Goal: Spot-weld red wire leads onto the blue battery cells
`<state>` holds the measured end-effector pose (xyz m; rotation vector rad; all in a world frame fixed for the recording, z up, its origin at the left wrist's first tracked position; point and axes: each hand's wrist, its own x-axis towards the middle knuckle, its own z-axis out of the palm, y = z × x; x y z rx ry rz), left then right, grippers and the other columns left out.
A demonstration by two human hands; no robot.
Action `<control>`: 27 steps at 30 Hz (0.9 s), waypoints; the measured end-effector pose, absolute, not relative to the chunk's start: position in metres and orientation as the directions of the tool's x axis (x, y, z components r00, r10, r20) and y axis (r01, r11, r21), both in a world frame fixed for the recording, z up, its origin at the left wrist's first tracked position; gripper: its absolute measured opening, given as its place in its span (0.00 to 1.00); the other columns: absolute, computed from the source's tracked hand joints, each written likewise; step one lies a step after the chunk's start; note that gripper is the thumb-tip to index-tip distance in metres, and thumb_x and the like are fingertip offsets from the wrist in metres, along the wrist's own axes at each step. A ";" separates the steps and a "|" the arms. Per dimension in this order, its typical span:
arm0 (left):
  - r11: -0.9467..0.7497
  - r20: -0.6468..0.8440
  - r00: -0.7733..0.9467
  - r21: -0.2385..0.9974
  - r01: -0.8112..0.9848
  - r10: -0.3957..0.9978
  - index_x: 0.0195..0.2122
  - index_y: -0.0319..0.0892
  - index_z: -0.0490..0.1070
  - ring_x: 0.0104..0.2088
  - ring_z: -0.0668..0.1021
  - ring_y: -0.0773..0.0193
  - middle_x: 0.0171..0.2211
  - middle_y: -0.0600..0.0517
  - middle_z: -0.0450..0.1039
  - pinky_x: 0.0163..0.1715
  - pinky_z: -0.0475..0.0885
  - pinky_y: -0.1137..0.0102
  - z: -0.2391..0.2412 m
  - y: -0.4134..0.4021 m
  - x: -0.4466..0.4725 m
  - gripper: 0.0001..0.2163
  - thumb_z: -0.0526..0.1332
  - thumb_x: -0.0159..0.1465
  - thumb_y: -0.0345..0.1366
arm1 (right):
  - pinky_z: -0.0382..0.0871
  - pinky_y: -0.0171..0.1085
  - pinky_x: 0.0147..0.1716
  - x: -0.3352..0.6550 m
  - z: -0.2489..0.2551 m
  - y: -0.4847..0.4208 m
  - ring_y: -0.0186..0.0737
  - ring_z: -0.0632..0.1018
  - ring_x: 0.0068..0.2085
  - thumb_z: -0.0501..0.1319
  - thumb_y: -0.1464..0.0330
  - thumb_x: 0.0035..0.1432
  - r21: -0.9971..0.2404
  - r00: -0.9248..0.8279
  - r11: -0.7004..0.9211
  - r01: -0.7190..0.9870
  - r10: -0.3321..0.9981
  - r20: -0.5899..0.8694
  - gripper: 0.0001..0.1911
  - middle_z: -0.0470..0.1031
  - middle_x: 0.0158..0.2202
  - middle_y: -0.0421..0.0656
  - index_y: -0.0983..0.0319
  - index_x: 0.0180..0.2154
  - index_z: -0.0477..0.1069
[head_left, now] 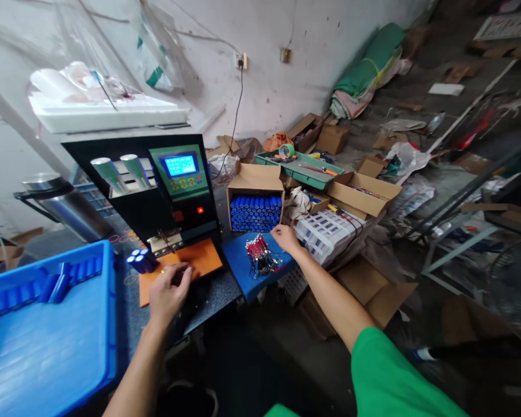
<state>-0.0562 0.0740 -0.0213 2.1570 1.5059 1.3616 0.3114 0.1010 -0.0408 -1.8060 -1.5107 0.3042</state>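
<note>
Mainly, the risk sits at frame centre, where thin red-and-black wires (260, 255) lie in a loose heap on a blue mat (237, 267). Their dark ends spread toward the mat's front edge, so a brush from the right hand (286, 238) or its forearm could tangle them or drag some off. That hand is just right of the heap, fingertips drawn together; whether its grip has a wire in it, I cannot tell.

Just behind, a cardboard box (255, 178) stands open toward the viewer with blue cells (256, 213) stacked inside; a knock at its lower right corner, close to those fingertips, might send the stack sliding out.

Left of centre, the left hand (170, 285) is over an orange board (206, 258), its fingers curled and thumb near them; its grip is partly hidden, so I cannot say if anything is held. Near it, a small cluster of cells (142, 260) stands at the board's left end, beside the metal tips (170, 240) of a black machine (186, 205). A careless sideways knuckle could tip the cluster, and fingers straying under the tips might be pinched or burned, should they be live.
</note>
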 end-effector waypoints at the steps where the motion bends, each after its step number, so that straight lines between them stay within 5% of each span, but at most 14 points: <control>1: -0.469 0.571 0.069 0.593 0.654 0.818 0.36 0.41 0.76 0.31 0.78 0.61 0.32 0.49 0.79 0.32 0.72 0.69 -0.021 0.074 -0.056 0.14 0.59 0.62 0.47 | 0.68 0.32 0.37 0.308 -0.042 0.104 0.40 0.80 0.36 0.59 0.69 0.59 -0.677 0.247 -0.020 0.736 0.939 0.240 0.09 0.81 0.30 0.43 0.61 0.30 0.78; 7: -0.461 0.563 0.072 0.589 0.664 0.823 0.36 0.40 0.76 0.28 0.77 0.63 0.31 0.50 0.78 0.30 0.70 0.70 -0.024 0.075 -0.056 0.14 0.60 0.62 0.46 | 0.66 0.33 0.33 0.292 -0.041 0.125 0.44 0.81 0.36 0.61 0.71 0.56 -0.616 0.265 -0.158 0.772 0.960 0.086 0.10 0.81 0.29 0.47 0.62 0.25 0.78; 16: -0.476 0.580 0.088 0.563 0.675 0.810 0.36 0.40 0.76 0.28 0.77 0.64 0.31 0.50 0.77 0.30 0.70 0.71 -0.028 0.077 -0.057 0.12 0.60 0.63 0.44 | 0.61 0.32 0.26 0.285 -0.046 0.137 0.44 0.80 0.35 0.67 0.66 0.50 -0.486 0.340 -0.367 0.793 0.929 -0.147 0.10 0.81 0.32 0.51 0.67 0.33 0.80; 22: -0.476 0.585 0.088 0.552 0.684 0.806 0.36 0.40 0.76 0.27 0.76 0.64 0.31 0.50 0.77 0.29 0.69 0.70 -0.029 0.077 -0.056 0.12 0.60 0.63 0.44 | 0.59 0.32 0.23 0.290 -0.055 0.139 0.39 0.76 0.26 0.66 0.69 0.47 -0.614 0.323 -0.342 0.711 0.935 -0.146 0.06 0.72 0.18 0.42 0.63 0.22 0.74; 27: -0.481 0.595 0.090 0.541 0.690 0.799 0.36 0.40 0.76 0.28 0.77 0.63 0.30 0.50 0.77 0.30 0.69 0.70 -0.029 0.078 -0.058 0.12 0.60 0.63 0.44 | 0.54 0.30 0.18 0.295 -0.066 0.132 0.31 0.65 0.17 0.66 0.64 0.46 -0.895 0.317 -0.246 0.373 0.940 -0.127 0.13 0.61 0.11 0.35 0.60 0.17 0.67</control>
